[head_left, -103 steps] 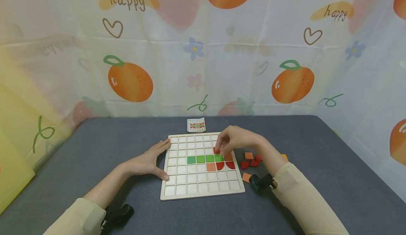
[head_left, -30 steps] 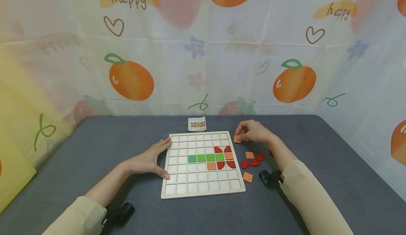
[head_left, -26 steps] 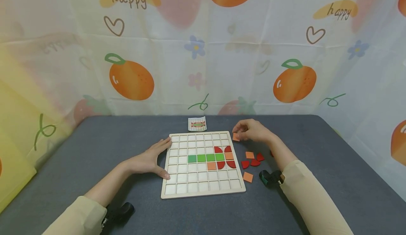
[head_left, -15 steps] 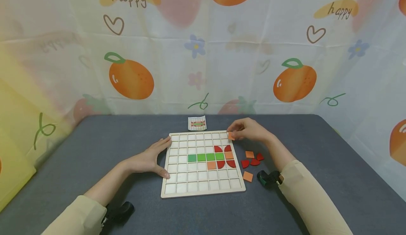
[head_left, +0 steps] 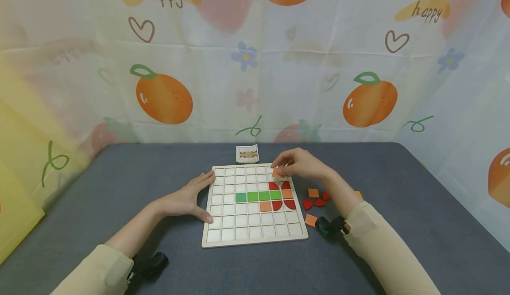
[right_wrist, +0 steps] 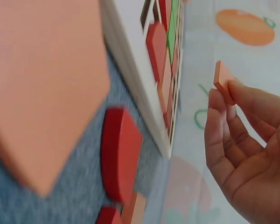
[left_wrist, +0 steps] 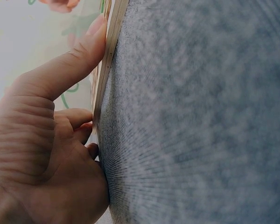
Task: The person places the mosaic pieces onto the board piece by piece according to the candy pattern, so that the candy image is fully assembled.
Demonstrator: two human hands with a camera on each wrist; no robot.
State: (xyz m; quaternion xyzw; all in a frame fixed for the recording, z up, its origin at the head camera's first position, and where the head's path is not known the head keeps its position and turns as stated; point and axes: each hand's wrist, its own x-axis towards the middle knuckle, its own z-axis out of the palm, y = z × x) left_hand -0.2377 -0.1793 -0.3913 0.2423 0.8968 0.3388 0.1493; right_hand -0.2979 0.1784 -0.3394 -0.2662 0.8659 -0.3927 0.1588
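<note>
Just spotted a change over on the right: orange tile (right_wrist: 222,81) now above the far right part of the board (head_left: 228,222), versus out past its right edge about a second ago. Pinched between thumb and fingers of the right hand (head_left: 300,163), so grip together and clamped on that tile. Held up off the board, going by the right wrist view (tilted too, not lying flat). Can't tell the exact cell underneath. Would call it mid-carry: off the worktop (head_left: 255,268), over the grid, not seated in any cell yet.

No real change with the left hand (head_left: 185,199). Fingers spread, thumb well apart from them, touching the board's left edge and not curled round anything. Probably just steadying it.

Same layout on the board as a second ago: row of green tiles (head_left: 253,196) across the middle, a couple of orange squares (head_left: 265,206), red rounded pieces (head_left: 276,205) toward the right. Also seeing loose red pieces (head_left: 319,202) and loose orange squares (head_left: 313,193) just right of the board, plus a small patterned card (head_left: 247,154) just beyond the far edge. Newly peeking out past the right forearm (head_left: 340,191): something yellow (head_left: 359,194), too hidden to identify.
</note>
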